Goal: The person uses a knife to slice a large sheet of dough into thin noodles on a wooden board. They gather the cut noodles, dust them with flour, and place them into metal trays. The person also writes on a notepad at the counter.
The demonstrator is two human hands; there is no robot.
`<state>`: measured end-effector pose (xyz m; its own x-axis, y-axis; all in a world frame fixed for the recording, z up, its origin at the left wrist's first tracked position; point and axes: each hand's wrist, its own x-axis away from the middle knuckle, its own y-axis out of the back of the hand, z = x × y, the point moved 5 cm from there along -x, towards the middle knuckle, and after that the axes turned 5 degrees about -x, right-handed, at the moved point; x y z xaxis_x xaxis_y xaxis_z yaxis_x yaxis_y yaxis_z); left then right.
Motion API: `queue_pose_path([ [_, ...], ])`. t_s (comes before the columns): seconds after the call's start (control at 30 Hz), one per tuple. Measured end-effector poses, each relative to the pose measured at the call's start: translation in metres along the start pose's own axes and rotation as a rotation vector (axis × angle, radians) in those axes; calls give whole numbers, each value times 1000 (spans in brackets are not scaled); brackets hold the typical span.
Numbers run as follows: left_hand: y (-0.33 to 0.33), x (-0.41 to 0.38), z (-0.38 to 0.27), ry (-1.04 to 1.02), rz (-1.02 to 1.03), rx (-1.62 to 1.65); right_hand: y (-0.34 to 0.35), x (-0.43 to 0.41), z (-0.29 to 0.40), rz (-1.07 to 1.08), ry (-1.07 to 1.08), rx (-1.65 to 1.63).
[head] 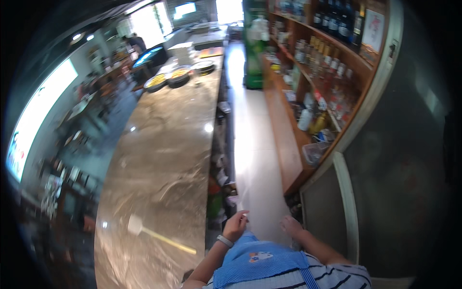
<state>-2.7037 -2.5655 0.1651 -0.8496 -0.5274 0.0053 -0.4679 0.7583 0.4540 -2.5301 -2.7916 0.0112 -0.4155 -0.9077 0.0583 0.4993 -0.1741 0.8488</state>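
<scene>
My left hand point(236, 226) is before my blue apron point(267, 258), just right of the counter's edge, with its fingers curled. A small pale spot shows at its fingertips, too blurred to tell whether something is held. A pale band circles that wrist. To the right, my right hand point(291, 227) hangs over the aisle floor, blurred, its fingers loosely bent; no object is visible in it. Nearest on my left is a polished brown stone counter point(166, 151). On it lies a long-handled tool point(158, 236) with a flat white head and a yellow handle.
Dark bowls of yellow food point(157, 82) and stacked plates point(180, 52) occupy the counter's far end. A tiled aisle point(256, 144) runs ahead to a green cooler point(254, 54). Wooden shelves point(288, 151) with bottles and a pale-framed door point(346, 202) line the right. Tables point(81, 108) stand left.
</scene>
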Motion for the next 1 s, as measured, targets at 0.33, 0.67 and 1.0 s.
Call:
queue_pose_path([
  [0.33,18,-240,29,-30,420,-301,117,-172,-48,-41,-394,-259],
  [0.67,12,-525,41,-88,508,-552,186,-460,-178,40,-224,-180],
  [1.0,80,-725,63,-55,220,-358,274,-777,-184,113,155,-259],
])
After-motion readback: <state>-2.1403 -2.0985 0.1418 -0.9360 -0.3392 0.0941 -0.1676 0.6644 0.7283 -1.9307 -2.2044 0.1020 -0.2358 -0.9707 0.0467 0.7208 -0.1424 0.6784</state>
